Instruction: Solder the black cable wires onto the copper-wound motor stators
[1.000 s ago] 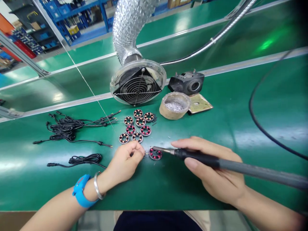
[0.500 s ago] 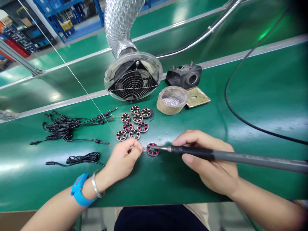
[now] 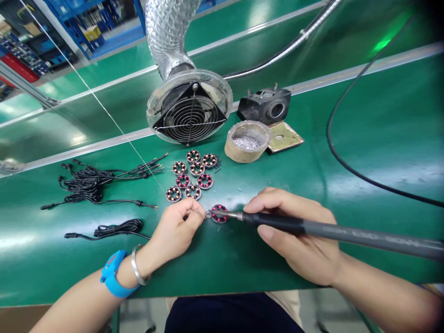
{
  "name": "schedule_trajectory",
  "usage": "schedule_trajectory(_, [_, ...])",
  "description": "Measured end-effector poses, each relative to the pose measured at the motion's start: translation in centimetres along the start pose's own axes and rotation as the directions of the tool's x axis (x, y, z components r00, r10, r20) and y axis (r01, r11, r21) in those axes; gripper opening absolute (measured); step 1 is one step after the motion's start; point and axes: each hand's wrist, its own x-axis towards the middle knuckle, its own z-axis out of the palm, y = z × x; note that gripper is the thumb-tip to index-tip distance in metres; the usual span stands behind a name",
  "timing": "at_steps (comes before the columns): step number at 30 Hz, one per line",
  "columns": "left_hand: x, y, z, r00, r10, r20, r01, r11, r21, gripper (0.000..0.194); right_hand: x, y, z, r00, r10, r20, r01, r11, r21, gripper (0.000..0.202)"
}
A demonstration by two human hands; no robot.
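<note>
My right hand (image 3: 301, 236) is wrapped round a soldering iron (image 3: 333, 230). Its metal tip rests at the left part of a ring-shaped coil (image 3: 224, 219) with red windings, which lies on the green table (image 3: 222, 277). My left hand (image 3: 182, 226) is closed in a pinch just left of that coil, on thin wire ends (image 3: 207, 214) that reach its edge. A blue strap (image 3: 116, 274) and a silver bangle (image 3: 136, 265) are round my left wrist. Several similar coils (image 3: 197, 168), some copper and some red, lie beyond my left hand.
Black cables (image 3: 88, 178) lie at the left, with one coiled cable (image 3: 120, 228) nearer. Behind the coils hangs a fume extractor (image 3: 190, 108). Right of it stand a round pot (image 3: 243, 152), a yellowish pad (image 3: 286, 137) and a black holder (image 3: 265, 107). A black cord (image 3: 350, 171) curves at the right.
The view has shifted slightly. My right hand and the iron have moved a little left relative to the coil. My left hand keeps its pinch in nearly the same place.
</note>
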Motion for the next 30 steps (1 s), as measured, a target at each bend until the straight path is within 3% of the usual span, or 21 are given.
schedule_trajectory(8, [0.1, -0.2, 0.0, 1.0, 0.004, -0.006, -0.004, 1.0, 0.014, 0.019, -0.1, 0.0, 0.9, 0.992, -0.085, -0.091, 0.09, 0.994, 0.054, 0.02])
schedule_trajectory(21, [0.0, -0.2, -0.1, 1.0, 0.017, 0.002, -0.017, 0.999, 0.03, 0.017, -0.1, -0.3, 0.6, 0.985, -0.108, -0.135, 0.114, 0.993, 0.039, 0.019])
schedule_trajectory(25, [0.1, 0.1, -0.2, 1.0, -0.004, 0.023, 0.004, 1.0, -0.001, 0.019, 0.2, -0.4, 0.5, 0.983, -0.096, -0.159, 0.098, 0.995, 0.005, 0.029])
schedule_trajectory(28, [0.1, 0.2, -0.5, 0.995, 0.01, 0.099, -0.006, 0.999, -0.044, 0.023, 0.7, -0.1, 1.3, 0.992, -0.089, -0.09, 0.084, 0.995, -0.059, 0.034])
schedule_trajectory(30, [0.1, 0.2, -0.8, 0.989, 0.031, 0.143, -0.023, 0.998, -0.053, 0.025, 1.3, 0.3, 2.0, 0.989, -0.15, 0.013, 0.15, 0.984, -0.091, 0.029])
